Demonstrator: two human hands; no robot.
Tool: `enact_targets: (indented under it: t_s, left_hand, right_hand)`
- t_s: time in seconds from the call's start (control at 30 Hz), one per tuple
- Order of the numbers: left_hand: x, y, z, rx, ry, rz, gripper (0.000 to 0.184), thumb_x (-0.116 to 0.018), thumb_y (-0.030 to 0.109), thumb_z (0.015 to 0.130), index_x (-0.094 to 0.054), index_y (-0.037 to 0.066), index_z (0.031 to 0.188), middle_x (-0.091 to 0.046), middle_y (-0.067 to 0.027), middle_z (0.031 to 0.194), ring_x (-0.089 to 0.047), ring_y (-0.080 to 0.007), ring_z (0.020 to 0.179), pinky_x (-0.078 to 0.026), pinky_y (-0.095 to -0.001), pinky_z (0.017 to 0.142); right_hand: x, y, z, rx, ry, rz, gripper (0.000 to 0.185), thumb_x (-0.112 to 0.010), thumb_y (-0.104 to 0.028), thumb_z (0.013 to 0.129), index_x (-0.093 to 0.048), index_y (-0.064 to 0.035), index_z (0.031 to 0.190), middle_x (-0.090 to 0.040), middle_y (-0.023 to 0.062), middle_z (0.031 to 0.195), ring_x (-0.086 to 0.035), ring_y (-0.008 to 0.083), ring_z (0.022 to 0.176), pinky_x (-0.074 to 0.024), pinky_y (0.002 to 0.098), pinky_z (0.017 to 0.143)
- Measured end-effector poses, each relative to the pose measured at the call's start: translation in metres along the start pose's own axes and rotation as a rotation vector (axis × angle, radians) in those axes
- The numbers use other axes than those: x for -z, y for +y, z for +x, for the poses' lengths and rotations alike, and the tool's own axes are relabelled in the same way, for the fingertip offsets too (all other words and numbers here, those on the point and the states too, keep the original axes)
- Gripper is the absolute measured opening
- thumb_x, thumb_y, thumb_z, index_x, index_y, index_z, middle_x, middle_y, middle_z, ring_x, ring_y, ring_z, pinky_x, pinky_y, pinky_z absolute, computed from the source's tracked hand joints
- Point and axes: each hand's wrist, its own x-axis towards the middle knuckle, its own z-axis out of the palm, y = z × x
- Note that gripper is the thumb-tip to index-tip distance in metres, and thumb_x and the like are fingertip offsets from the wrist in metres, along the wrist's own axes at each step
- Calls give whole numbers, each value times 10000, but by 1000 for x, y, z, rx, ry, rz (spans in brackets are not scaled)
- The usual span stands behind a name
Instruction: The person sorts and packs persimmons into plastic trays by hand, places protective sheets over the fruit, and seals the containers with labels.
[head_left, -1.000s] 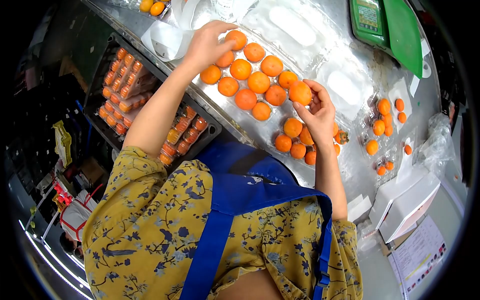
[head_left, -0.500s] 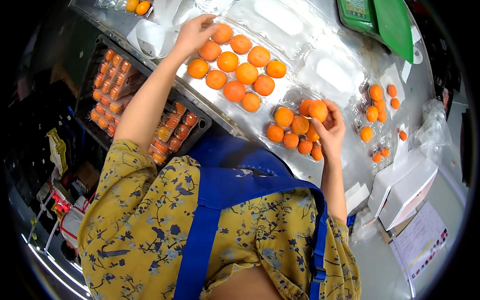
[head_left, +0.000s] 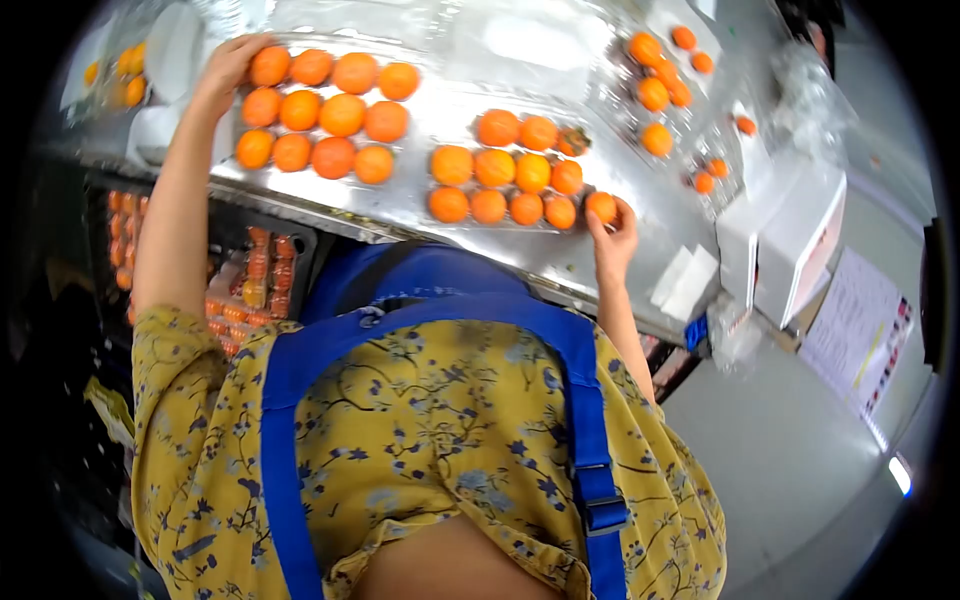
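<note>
Your right hand point(head_left: 615, 228) pinches a round orange fruit point(head_left: 601, 207) just right of the near row in a clear plastic tray point(head_left: 471, 187); your left hand point(head_left: 230, 74), grip indeterminable, is at a second clear plastic tray's point(head_left: 328, 91) far-left corner.

**Head cam: single wide view, steep down**

Worn on head, facing forward and down. Shirt point(head_left: 420, 400) fills the bottom — closest to lens; metal table point(head_left: 655, 235) spans the top, farther off. Left hand point(head_left: 228, 72) and right hand point(head_left: 617, 238) both in frame. Dark rounded corners.
</note>
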Motion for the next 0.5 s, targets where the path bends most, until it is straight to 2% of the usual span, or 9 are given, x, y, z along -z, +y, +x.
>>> enact_targets:
  t_s: [0.23, 0.3, 0.37, 0.4, 0.5]
  left_hand:
    - [5, 7, 2, 137, -105, -128, 290, -579, 342, 871, -585, 81, 995, -612, -12, 947, -578, -102, 854, -480, -231, 721]
    - [1, 14, 0, 148, -150, -164, 276, -572, 328, 878, -575, 84, 1006, -609, -18, 966, -582, -113, 869, -496, -262, 741]
    - [10, 3, 6, 134, -221, -229, 281, -572, 323, 879, -569, 82, 1022, -606, -23, 976, -582, -117, 873, -500, -277, 756]
    - [10, 5, 3, 131, -207, -239, 279, -572, 318, 880, -567, 80, 1026, -603, -26, 981, -583, -121, 881, -501, -286, 766]
    - [1, 14, -3, 101, -195, -280, 267, -577, 300, 879, -567, 75, 1023, -595, -32, 983, -584, -128, 894, -500, -296, 781]
  right_hand:
    - [-5, 2, -8, -29, 21, -10, 502, -740, -114, 707, -517, -5, 1144, -562, 93, 1047, -564, 172, 903, -509, 282, 728]
    - [-4, 6, -6, -33, 2, 0, 526, -752, -139, 697, -515, -7, 1149, -549, 103, 1070, -559, 191, 917, -499, 305, 760]
    - [2, -5, -7, 110, 73, -180, 617, -780, -196, 653, -499, -14, 1171, -510, 117, 1103, -520, 226, 928, -435, 353, 813]
    - [2, -22, -5, 148, 90, -261, 604, -770, -185, 662, -493, -16, 1171, -508, 115, 1089, -515, 224, 920, -433, 349, 791]
    - [-14, -74, 2, 319, 38, -151, 432, -685, -72, 739, -517, -11, 1133, -545, 100, 1005, -548, 189, 843, -461, 302, 745]
